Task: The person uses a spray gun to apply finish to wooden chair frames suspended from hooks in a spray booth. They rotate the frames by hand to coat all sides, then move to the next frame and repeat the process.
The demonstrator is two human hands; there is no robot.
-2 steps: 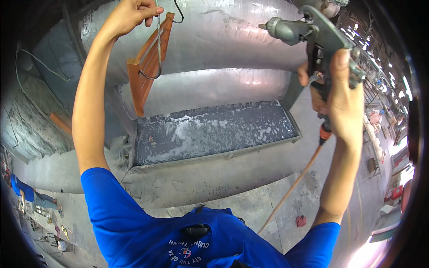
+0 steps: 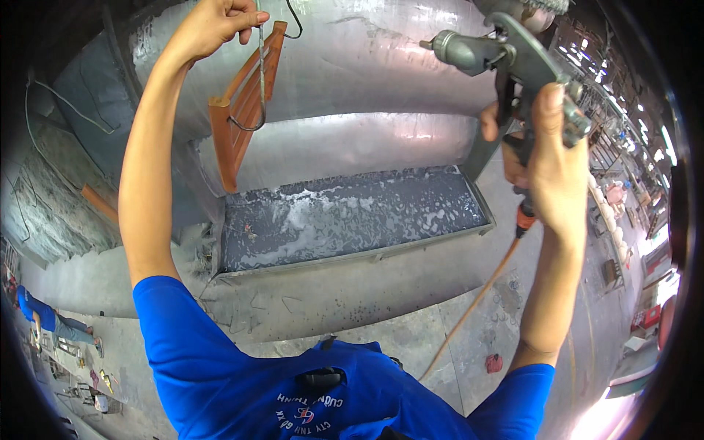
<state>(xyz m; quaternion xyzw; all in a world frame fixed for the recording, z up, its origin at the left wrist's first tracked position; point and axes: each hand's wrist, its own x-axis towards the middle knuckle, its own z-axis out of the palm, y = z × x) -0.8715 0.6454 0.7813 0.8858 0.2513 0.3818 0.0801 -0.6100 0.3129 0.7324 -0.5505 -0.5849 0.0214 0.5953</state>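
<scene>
At the upper left, my left hand (image 2: 218, 28) is closed on a metal hook (image 2: 262, 81), whose curved lower end passes under a slatted orange-brown wooden frame (image 2: 227, 139). The frame hangs tilted in front of a shiny metal wall. My right hand (image 2: 554, 158) grips a grey spray gun (image 2: 532, 62) on the right, its fingers wrapped round the handle and its nozzle pointing left toward the frame. An orange hose (image 2: 480, 293) runs down from the gun's base. The cup on top of the gun is partly cut off by the picture's upper edge.
Below the metal wall (image 2: 330, 66) lies a long trough (image 2: 352, 253) of dark liquid with pale foam. Another wooden piece (image 2: 100, 202) shows at the left. A person in blue (image 2: 44, 312) bends over at the far left. A red object (image 2: 493, 363) lies on the floor.
My right hand and the spray gun have shifted slightly left and a little down. The left hand, hook and wooden frame look the same.
</scene>
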